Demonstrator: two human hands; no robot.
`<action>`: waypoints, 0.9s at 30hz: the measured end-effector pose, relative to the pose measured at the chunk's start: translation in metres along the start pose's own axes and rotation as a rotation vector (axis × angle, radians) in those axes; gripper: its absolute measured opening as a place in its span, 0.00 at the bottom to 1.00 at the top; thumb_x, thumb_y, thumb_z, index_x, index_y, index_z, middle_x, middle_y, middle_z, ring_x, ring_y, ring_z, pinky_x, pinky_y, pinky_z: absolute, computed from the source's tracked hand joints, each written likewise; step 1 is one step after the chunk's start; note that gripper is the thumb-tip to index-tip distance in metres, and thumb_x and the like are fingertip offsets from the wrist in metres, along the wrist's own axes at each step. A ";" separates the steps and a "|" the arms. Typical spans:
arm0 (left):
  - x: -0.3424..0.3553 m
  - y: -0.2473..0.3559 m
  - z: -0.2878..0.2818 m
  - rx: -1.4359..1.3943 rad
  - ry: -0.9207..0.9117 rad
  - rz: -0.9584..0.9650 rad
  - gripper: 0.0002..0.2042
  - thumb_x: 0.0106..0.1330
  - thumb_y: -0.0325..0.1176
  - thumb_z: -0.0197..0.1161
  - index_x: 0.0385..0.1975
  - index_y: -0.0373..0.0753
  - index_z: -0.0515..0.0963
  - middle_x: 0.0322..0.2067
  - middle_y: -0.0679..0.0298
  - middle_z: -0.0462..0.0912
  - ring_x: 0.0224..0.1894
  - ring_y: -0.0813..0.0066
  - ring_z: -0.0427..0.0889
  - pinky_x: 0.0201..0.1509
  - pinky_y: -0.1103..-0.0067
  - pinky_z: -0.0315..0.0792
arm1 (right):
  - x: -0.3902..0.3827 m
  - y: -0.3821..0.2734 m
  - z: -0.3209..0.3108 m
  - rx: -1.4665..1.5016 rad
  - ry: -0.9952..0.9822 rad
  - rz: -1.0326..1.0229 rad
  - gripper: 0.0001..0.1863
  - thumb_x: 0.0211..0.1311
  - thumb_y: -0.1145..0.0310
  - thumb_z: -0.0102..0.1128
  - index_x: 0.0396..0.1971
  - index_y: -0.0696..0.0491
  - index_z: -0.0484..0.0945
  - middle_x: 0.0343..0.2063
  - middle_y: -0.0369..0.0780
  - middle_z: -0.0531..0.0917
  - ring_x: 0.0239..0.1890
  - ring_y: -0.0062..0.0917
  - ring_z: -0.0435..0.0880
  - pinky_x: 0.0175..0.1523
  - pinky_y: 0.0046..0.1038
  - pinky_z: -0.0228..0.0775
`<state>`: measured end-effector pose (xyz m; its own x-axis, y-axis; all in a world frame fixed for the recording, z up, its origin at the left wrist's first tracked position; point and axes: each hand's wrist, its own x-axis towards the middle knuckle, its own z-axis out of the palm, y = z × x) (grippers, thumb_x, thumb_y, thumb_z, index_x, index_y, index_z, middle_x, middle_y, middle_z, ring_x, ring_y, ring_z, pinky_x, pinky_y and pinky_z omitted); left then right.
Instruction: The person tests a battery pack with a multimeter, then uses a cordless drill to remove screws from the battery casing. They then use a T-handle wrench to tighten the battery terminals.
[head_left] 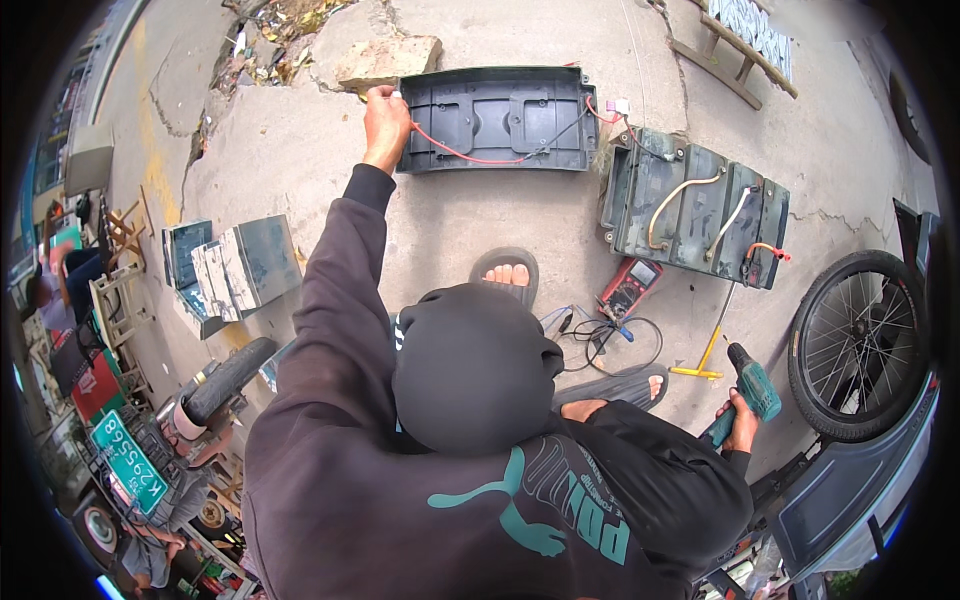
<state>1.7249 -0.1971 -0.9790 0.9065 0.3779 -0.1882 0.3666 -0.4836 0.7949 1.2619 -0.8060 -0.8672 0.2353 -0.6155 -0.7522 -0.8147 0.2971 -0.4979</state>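
Observation:
My left hand [388, 128] reaches far forward, its fingers closed at the left end of a black plastic battery-case lid [490, 95]. Something small and whitish shows by those fingers, partly hidden. The lid lies with its ribbed inside showing, and a red wire [465, 157] and a dark wire run across it. My right hand [742, 422] is wrapped round the handle of a teal cordless drill [757, 385], low on the right. Between the hands, to the right, stands a battery pack [680, 200] of several dark cells joined by white and orange cables.
Beside the pack lie a red multimeter [630, 288] with tangled leads and a yellow T-handle tool [705, 360]. A spoked wheel [858, 345] is at the right. Several grey batteries [255, 262] sit left, near a motorcycle tyre [232, 380]. A stone block [390, 60] touches the lid area.

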 end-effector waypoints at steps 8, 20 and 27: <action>0.009 -0.028 -0.004 0.952 -0.254 0.943 0.11 0.71 0.33 0.52 0.51 0.46 0.71 0.40 0.60 0.83 0.42 0.59 0.83 0.43 0.62 0.75 | -0.004 0.007 -0.012 0.055 0.055 0.005 0.12 0.57 0.71 0.67 0.39 0.59 0.77 0.19 0.38 0.78 0.17 0.24 0.78 0.23 0.25 0.73; -0.009 -0.008 0.009 1.197 -0.066 0.936 0.10 0.67 0.33 0.55 0.40 0.38 0.80 0.52 0.59 0.78 0.51 0.61 0.78 0.50 0.62 0.71 | -0.034 -0.020 -0.026 -0.037 0.058 -0.197 0.13 0.57 0.70 0.68 0.40 0.58 0.79 0.21 0.36 0.79 0.19 0.22 0.78 0.27 0.25 0.73; -0.136 0.154 0.073 0.329 -0.436 1.072 0.11 0.67 0.35 0.64 0.46 0.41 0.80 0.45 0.62 0.82 0.39 0.59 0.84 0.42 0.72 0.78 | -0.108 -0.119 -0.047 -0.243 0.068 -0.475 0.17 0.58 0.68 0.68 0.45 0.60 0.80 0.33 0.37 0.82 0.26 0.21 0.77 0.35 0.25 0.71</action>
<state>1.6738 -0.3803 -0.8726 0.7540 -0.6079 0.2487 -0.6387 -0.5904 0.4933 1.3089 -0.8090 -0.7060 0.5796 -0.6894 -0.4345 -0.7278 -0.1980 -0.6566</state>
